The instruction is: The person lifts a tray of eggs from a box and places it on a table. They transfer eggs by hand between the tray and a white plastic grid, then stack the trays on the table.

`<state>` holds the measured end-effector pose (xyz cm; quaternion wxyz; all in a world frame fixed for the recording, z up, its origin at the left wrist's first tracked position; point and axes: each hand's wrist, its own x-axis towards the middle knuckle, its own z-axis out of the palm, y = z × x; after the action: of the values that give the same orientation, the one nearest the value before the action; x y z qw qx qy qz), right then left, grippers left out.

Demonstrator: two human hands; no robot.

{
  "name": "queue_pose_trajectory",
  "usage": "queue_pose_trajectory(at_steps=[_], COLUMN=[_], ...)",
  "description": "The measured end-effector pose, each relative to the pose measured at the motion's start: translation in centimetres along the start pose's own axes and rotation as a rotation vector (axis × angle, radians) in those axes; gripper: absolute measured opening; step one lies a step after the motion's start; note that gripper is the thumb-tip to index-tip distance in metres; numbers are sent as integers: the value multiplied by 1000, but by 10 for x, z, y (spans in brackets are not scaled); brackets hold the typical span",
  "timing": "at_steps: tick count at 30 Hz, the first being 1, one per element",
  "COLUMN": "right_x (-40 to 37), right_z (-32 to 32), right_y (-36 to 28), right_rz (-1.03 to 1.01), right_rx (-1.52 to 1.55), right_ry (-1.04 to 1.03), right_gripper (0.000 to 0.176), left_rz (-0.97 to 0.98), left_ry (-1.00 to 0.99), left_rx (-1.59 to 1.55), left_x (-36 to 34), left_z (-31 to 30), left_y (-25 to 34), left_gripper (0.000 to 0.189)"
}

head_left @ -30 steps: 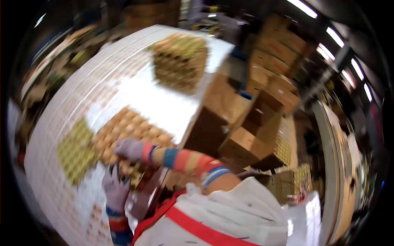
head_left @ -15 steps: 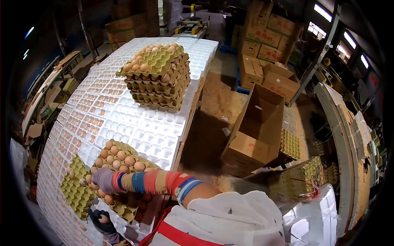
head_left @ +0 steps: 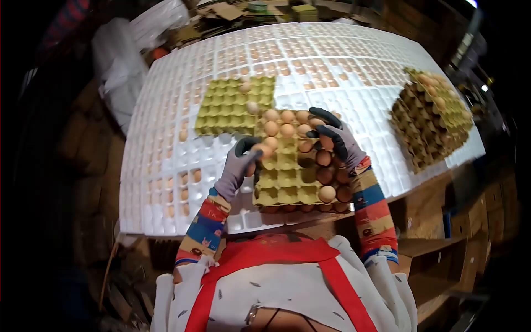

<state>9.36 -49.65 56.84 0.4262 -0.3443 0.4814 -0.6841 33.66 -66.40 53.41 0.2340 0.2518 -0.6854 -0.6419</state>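
Note:
A yellow-green egg tray [head_left: 287,180] lies in front of me on the white table [head_left: 343,72], partly filled with brown eggs. My left hand [head_left: 241,161], in a grey glove with black fingertips, holds one egg [head_left: 263,150] at the tray's left edge. Over the tray's upper right part, my right hand [head_left: 335,138] rests with curled fingers on the eggs [head_left: 323,157] there; whether it grips one I cannot tell. A second tray [head_left: 229,108], almost empty, lies just beyond to the left with two eggs on it.
A stack of filled egg trays [head_left: 431,124] stands at the table's right edge. White plastic trays holding scattered eggs [head_left: 188,177] cover the table. Cardboard boxes [head_left: 453,243] sit below on the right, and white sacks [head_left: 124,61] lie at the far left.
The view has swung round to face the table squarely. Both hands now work over the near tray; the left hand has come up from the table edge with an egg.

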Motion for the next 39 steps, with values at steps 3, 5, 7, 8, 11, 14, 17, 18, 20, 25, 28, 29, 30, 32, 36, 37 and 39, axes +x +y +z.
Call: queue_pose_trajectory(at_steps=[3, 5, 7, 8, 11, 14, 17, 18, 20, 25, 28, 29, 30, 32, 36, 37, 39], right_x=[21, 39, 61, 63, 65, 62, 42, 37, 25, -1, -47, -54, -56, -66, -49, -40, -24], right_z=[28, 58, 60, 62, 41, 15, 8, 18, 55, 108, 160, 164, 183, 221, 297, 316, 328], right_y=[-5, 0, 28, 26, 26, 32, 20, 18, 11, 26, 45, 58, 57, 75, 118, 125, 161], right_rz=[-65, 21, -16, -27, -73, 139, 408, 443, 541, 454, 236, 564, 559, 377, -97, 10, 59], right_rx=[-1144, -1763, -1969, -1903, -1545, -250, 678, 764, 936, 665, 79, 353, 98, -413, -1332, -1447, -1449], right_ry=[63, 35, -33, -38, 24, 218, -209, -208, -228, -273, -252, -234, -300, -401, -453, -447, -398], right_gripper=[50, 45, 44, 42, 41, 50, 60, 59, 59, 46, 50, 50, 48, 44, 44, 44, 48], left_rz=[-140, 97, 207, 142, 135, 67, 73, -72, -315, -326, 173, 103, -93, -396, -243, -310, -333], left_ry=[-48, -32, 7, -36, -47, 18, -239, -401, -483, -260, -23, 5, 113, 369, 422, 378, 314], left_rx=[-496, 419, 1297, 1445, 1473, 933, -394, -977, -1461, -1265, -349, -393, -491, -338, 815, 922, 1023], left_x=[6, 23, 20, 30, 47, 36, 26, 21, -2, -75, -153, -170, -189, -219, -248, -244, -241], left_z=[-10, 2, 31, 42, 41, 12, -13, -20, -22, -47, -84, -107, -130, -171, -213, -212, -209], left_y=[17, 13, 49, 45, 27, 48, -4, -13, 0, -32, -36, -53, -49, -35, -64, -59, -56], left_gripper=[49, 47, 44, 46, 49, 47, 59, 64, 67, 64, 49, 48, 45, 46, 53, 54, 52])
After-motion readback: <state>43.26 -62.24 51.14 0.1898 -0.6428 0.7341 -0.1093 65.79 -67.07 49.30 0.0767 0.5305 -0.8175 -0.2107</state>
